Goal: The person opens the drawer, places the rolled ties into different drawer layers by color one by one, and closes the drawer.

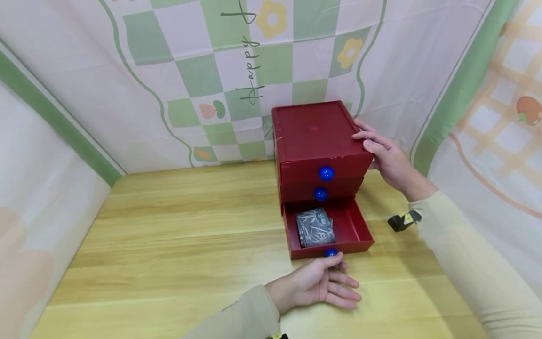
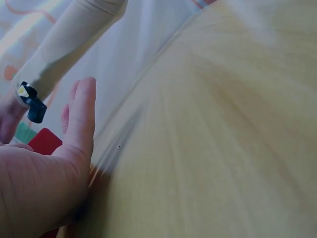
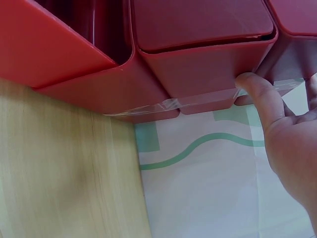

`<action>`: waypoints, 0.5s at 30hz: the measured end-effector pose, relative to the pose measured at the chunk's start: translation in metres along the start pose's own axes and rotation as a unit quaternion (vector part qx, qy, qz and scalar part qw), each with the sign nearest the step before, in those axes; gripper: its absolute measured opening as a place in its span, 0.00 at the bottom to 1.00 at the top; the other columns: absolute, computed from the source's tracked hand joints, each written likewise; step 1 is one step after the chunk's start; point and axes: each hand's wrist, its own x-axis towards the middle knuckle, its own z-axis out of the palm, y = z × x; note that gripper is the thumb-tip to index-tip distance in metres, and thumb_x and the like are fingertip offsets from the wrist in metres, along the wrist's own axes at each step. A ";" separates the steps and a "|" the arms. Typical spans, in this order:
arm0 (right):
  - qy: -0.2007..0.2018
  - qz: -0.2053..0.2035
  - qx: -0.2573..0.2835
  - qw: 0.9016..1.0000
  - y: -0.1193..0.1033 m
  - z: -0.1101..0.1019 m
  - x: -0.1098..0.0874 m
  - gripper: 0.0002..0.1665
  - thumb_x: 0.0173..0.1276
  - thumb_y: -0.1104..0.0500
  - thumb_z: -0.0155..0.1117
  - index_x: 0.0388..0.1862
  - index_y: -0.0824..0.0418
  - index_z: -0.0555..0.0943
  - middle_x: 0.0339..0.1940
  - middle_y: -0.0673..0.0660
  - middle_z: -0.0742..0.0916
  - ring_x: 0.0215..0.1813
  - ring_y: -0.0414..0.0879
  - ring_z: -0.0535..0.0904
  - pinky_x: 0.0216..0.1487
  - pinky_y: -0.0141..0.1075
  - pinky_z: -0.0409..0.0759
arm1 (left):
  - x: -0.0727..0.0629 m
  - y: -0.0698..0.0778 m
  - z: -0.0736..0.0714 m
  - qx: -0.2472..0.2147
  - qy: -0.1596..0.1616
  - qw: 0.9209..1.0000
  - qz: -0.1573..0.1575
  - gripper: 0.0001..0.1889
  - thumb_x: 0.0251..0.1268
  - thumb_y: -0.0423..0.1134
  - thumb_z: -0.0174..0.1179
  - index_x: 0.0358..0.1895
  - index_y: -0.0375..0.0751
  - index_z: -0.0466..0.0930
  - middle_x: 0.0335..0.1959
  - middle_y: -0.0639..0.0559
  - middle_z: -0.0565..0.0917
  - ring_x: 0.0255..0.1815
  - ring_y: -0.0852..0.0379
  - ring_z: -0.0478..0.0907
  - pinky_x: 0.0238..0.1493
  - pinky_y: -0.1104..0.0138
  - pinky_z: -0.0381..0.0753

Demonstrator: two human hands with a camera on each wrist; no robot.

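Observation:
A dark red drawer unit (image 1: pixel 315 129) with three drawers and blue round knobs stands on the table. Its bottom drawer (image 1: pixel 355 223) is pulled out, and a folded grey cloth (image 1: pixel 315 228) with a pale leaf pattern lies inside on the left. My left hand (image 1: pixel 319 285) is at the front of this drawer, palm up, fingers spread, thumb tip right by the bottom knob (image 1: pixel 331 253). My right hand (image 1: pixel 389 157) rests against the unit's upper right side, with fingers on the top edge. In the right wrist view my thumb (image 3: pixel 262 94) presses the red side wall.
The middle drawer (image 1: pixel 300 192) and top drawer (image 1: pixel 300 173) are pushed in. Clear tape (image 3: pixel 198 99) runs along the unit's side. A wooden table (image 1: pixel 169 245) extends to the left, with patterned cloth (image 1: pixel 190 84) hanging behind it and on both sides.

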 end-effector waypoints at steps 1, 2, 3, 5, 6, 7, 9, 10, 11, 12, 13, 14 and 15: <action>0.000 0.000 0.000 1.000 0.000 0.000 0.000 0.18 0.81 0.61 0.50 0.62 0.61 0.82 0.83 0.50 0.57 0.77 0.51 0.58 0.38 0.34 0.86 | 0.000 0.000 0.000 0.000 0.000 1.000 -0.001 0.17 0.78 0.57 0.51 0.44 0.47 0.73 0.49 0.37 0.84 0.63 0.24 0.72 0.61 0.37 0.71; 0.000 0.000 0.000 1.000 0.000 0.000 0.000 0.18 0.81 0.61 0.50 0.62 0.61 0.82 0.83 0.50 0.57 0.77 0.51 0.58 0.38 0.34 0.86 | 0.000 0.000 0.000 0.000 0.001 1.000 -0.001 0.17 0.78 0.57 0.51 0.44 0.47 0.73 0.49 0.37 0.84 0.63 0.24 0.72 0.61 0.37 0.71; 0.000 0.000 -0.001 1.000 0.000 0.000 0.000 0.18 0.81 0.61 0.50 0.62 0.61 0.82 0.83 0.50 0.57 0.77 0.51 0.57 0.38 0.34 0.86 | 0.000 0.000 0.000 0.000 0.001 1.000 -0.002 0.17 0.78 0.57 0.51 0.44 0.47 0.73 0.49 0.37 0.84 0.63 0.24 0.72 0.61 0.36 0.70; 0.001 0.000 -0.002 1.000 0.000 0.000 0.000 0.18 0.81 0.61 0.50 0.62 0.61 0.81 0.83 0.50 0.57 0.77 0.52 0.57 0.39 0.34 0.86 | 0.000 0.000 0.000 0.000 0.002 1.000 -0.004 0.17 0.78 0.57 0.51 0.44 0.47 0.73 0.50 0.36 0.84 0.63 0.24 0.72 0.61 0.36 0.70; 0.001 -0.001 -0.002 1.000 0.000 0.000 0.000 0.18 0.81 0.61 0.50 0.62 0.61 0.81 0.83 0.50 0.57 0.77 0.52 0.56 0.39 0.34 0.86 | 0.000 0.000 0.000 0.000 0.002 1.000 -0.004 0.17 0.78 0.57 0.51 0.44 0.47 0.73 0.50 0.36 0.84 0.63 0.24 0.72 0.61 0.36 0.70; 0.000 -0.001 -0.002 1.000 0.000 0.000 0.000 0.18 0.81 0.61 0.50 0.62 0.61 0.81 0.83 0.50 0.57 0.77 0.52 0.56 0.39 0.34 0.86 | 0.000 0.000 0.000 0.001 0.002 1.000 -0.005 0.17 0.78 0.57 0.51 0.44 0.47 0.73 0.50 0.36 0.84 0.63 0.24 0.72 0.61 0.36 0.70; 0.000 -0.001 0.000 1.000 0.000 0.000 0.000 0.18 0.81 0.61 0.50 0.62 0.61 0.81 0.83 0.50 0.57 0.77 0.52 0.56 0.39 0.34 0.86 | 0.001 0.000 -0.001 0.002 0.002 1.000 -0.005 0.17 0.78 0.58 0.51 0.44 0.47 0.72 0.50 0.36 0.84 0.63 0.24 0.72 0.61 0.36 0.70; 0.000 -0.002 0.001 1.000 0.000 0.000 0.000 0.18 0.81 0.61 0.50 0.62 0.61 0.81 0.83 0.50 0.57 0.77 0.52 0.56 0.39 0.34 0.86 | 0.001 0.000 0.000 0.002 0.002 1.000 -0.004 0.17 0.78 0.58 0.51 0.44 0.47 0.72 0.49 0.37 0.84 0.63 0.24 0.72 0.61 0.36 0.70; 0.000 -0.002 0.002 1.000 0.000 0.000 0.000 0.18 0.81 0.61 0.50 0.62 0.61 0.81 0.83 0.50 0.57 0.77 0.52 0.57 0.39 0.34 0.86 | 0.001 0.000 0.000 0.003 0.002 1.000 -0.004 0.17 0.78 0.58 0.51 0.44 0.47 0.72 0.48 0.38 0.84 0.63 0.24 0.72 0.61 0.36 0.70; 0.000 -0.002 0.002 1.000 0.000 0.000 0.000 0.18 0.81 0.61 0.50 0.62 0.61 0.81 0.83 0.50 0.57 0.77 0.52 0.57 0.39 0.34 0.86 | 0.001 0.000 0.000 0.003 0.002 1.000 -0.004 0.17 0.78 0.58 0.51 0.44 0.47 0.72 0.48 0.38 0.84 0.63 0.24 0.72 0.61 0.36 0.70; -0.001 -0.002 0.002 1.000 0.000 0.000 0.000 0.18 0.82 0.61 0.50 0.62 0.61 0.81 0.83 0.50 0.57 0.77 0.52 0.56 0.39 0.34 0.86 | 0.001 0.000 0.000 0.003 0.002 1.000 -0.003 0.17 0.78 0.58 0.51 0.44 0.47 0.72 0.47 0.39 0.84 0.63 0.24 0.72 0.61 0.36 0.70; -0.001 -0.002 0.003 1.000 0.000 0.000 0.000 0.18 0.82 0.61 0.50 0.62 0.61 0.81 0.83 0.50 0.57 0.77 0.52 0.56 0.39 0.34 0.86 | 0.001 0.000 0.000 0.003 0.002 1.000 -0.003 0.17 0.78 0.58 0.51 0.44 0.47 0.72 0.47 0.39 0.84 0.63 0.24 0.72 0.61 0.36 0.70; -0.001 -0.003 0.002 1.000 0.000 0.000 0.000 0.18 0.82 0.61 0.50 0.62 0.61 0.81 0.83 0.50 0.57 0.78 0.52 0.56 0.39 0.34 0.86 | 0.001 0.000 0.000 0.003 0.003 1.000 -0.002 0.17 0.78 0.58 0.51 0.44 0.47 0.72 0.47 0.39 0.84 0.63 0.24 0.72 0.61 0.36 0.70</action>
